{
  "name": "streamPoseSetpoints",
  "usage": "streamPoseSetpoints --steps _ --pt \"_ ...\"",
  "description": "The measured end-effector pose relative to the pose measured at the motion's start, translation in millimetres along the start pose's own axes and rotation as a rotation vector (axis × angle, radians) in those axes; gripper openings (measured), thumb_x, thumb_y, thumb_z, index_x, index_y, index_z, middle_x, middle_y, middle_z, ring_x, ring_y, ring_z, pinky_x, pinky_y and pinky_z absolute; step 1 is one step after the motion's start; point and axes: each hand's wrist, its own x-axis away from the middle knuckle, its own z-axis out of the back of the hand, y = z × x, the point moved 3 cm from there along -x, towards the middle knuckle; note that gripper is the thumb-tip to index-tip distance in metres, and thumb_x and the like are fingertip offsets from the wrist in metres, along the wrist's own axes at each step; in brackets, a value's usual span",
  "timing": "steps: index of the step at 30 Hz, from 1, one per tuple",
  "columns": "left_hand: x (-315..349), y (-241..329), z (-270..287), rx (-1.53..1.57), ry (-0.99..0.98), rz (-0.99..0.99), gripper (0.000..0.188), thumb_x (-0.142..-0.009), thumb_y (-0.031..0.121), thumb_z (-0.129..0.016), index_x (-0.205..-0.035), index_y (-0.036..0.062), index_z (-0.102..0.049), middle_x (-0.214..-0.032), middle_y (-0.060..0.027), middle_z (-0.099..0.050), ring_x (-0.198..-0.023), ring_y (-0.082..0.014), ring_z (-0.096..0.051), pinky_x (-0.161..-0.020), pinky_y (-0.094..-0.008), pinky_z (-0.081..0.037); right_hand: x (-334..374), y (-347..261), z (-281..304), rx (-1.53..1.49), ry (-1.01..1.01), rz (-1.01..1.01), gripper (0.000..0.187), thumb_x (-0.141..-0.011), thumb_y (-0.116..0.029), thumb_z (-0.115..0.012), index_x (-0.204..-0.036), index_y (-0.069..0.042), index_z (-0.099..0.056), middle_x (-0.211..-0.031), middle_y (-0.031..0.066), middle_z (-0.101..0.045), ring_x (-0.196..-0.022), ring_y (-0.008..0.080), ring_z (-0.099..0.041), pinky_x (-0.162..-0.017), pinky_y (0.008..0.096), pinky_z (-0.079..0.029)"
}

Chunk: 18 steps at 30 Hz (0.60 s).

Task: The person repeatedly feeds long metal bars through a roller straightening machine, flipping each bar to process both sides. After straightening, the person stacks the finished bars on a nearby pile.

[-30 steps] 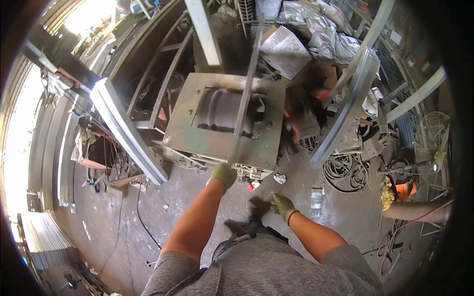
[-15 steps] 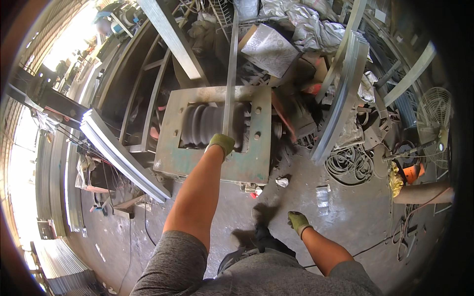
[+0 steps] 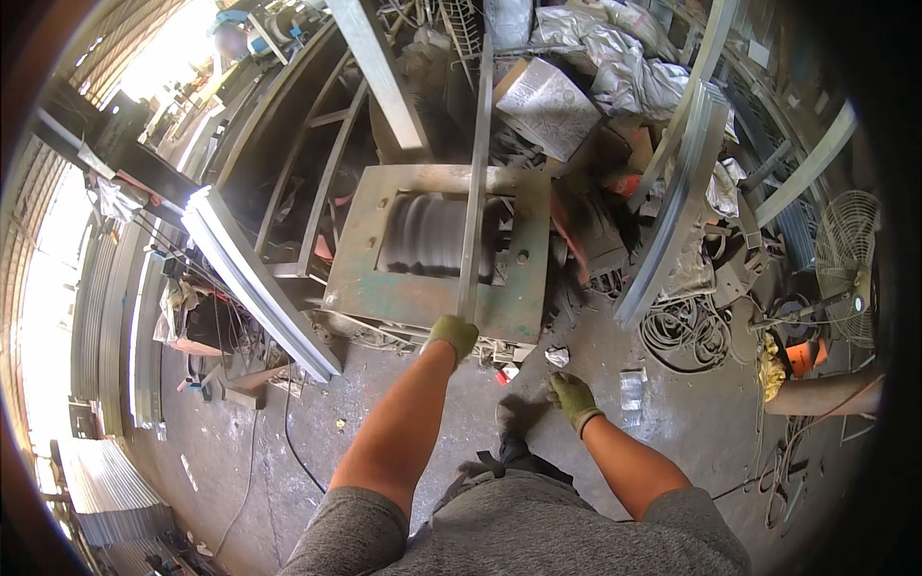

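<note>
My left hand (image 3: 451, 340), in a green work glove, is closed around the near end of a long, narrow metal bar (image 3: 476, 182). The bar runs away from me across the top of a worn, greenish metal machine (image 3: 351, 288). In the machine's rectangular opening lies a dark ribbed roller (image 3: 427, 235), its surface smeared as if spinning; the bar passes over its right part. Also gloved in green, my right hand (image 3: 573, 396) hangs in the air right of the machine's near corner. Its fingers are loosely bent and somewhat apart, and no object shows in them.
Stacked metal profiles (image 3: 259, 283) lean left of the machine, and more long profiles (image 3: 677, 202) stand to its right. A coiled cable (image 3: 684, 336) lies on the floor near a caged fan (image 3: 847, 259). Behind the machine are a steel post (image 3: 384, 82) and silvery sacks (image 3: 624, 58).
My left hand has come back toward me with the bar's end, from over the roller opening to the machine's near edge. My right hand has risen slightly. The view has shifted a little.
</note>
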Motion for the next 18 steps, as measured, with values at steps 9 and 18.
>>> streamPoseSetpoints --steps 9,18 --pt "118.2 -40.7 -55.5 0.163 -0.025 0.130 0.047 -0.094 0.039 -0.061 -0.102 -0.0040 -0.078 -0.100 -0.0335 -0.075 -0.105 -0.0496 -0.073 -0.090 -0.0543 -0.059 -9.5 -122.8 -87.4 0.411 -0.111 0.735 0.048 -0.106 -0.050 -0.063 -0.115 -0.004 -0.074 -0.102 0.0185 -0.076 -0.097 0.0361 -0.072 -0.088 0.0448 -0.055" --pt "236.0 -92.9 -115.5 0.317 -0.106 0.206 0.043 -0.097 0.035 -0.059 -0.114 -0.0010 -0.073 -0.108 -0.0322 -0.075 -0.107 -0.0496 -0.072 -0.094 -0.0546 -0.058 -63.4 -214.6 -174.3 0.703 0.095 0.368 0.082 -0.096 -0.079 -0.058 -0.125 -0.005 -0.076 -0.127 0.0275 -0.074 -0.128 0.0448 -0.066 -0.108 0.0477 -0.052"
